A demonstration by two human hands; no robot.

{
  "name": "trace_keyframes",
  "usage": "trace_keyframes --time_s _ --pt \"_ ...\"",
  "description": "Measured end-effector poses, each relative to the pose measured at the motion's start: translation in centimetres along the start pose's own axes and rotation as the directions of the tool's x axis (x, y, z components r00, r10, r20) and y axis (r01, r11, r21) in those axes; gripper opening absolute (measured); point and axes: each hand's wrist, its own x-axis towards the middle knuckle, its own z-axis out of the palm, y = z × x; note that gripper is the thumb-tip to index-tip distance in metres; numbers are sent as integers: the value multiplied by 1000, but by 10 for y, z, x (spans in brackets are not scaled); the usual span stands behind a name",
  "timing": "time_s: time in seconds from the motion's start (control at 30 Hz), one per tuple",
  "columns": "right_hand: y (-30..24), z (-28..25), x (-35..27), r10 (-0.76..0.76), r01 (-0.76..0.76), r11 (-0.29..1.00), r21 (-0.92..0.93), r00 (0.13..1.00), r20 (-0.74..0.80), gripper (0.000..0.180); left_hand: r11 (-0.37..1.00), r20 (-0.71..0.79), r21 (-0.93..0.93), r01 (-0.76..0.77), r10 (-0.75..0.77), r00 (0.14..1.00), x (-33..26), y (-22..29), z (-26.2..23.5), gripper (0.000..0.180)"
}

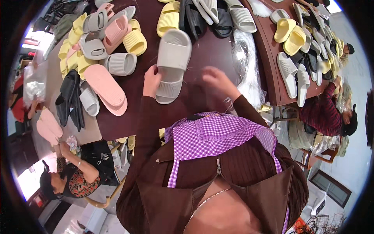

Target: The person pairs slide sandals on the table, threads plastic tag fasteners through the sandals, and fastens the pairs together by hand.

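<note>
My left hand is closed on the left edge of a pair of grey slide slippers, held upright over the dark red table. The pair overlaps, with a ridged strap toward me and a smooth sole at the far end. To its right my right hand hovers apart from the slippers, its bent fingers smeared by motion. Nothing shows in it. Beyond the held pair lie a yellow slide and several black and grey ones.
At the left, a pile holds grey slides, pink slides and black slides. Clear plastic bags lie on the right. One person holds pink slippers at the left; another sits by a second slipper-covered table.
</note>
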Motion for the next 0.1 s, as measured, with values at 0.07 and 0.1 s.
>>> trace_keyframes --time_s 0.07,0.1 --pt "-5 -16 5 -27 41 985 170 996 -83 54 972 62 157 -173 165 984 -16 14 10 29" --pt "-12 -23 12 -81 95 975 200 994 -78 59 859 183 373 -350 301 936 -20 22 11 37"
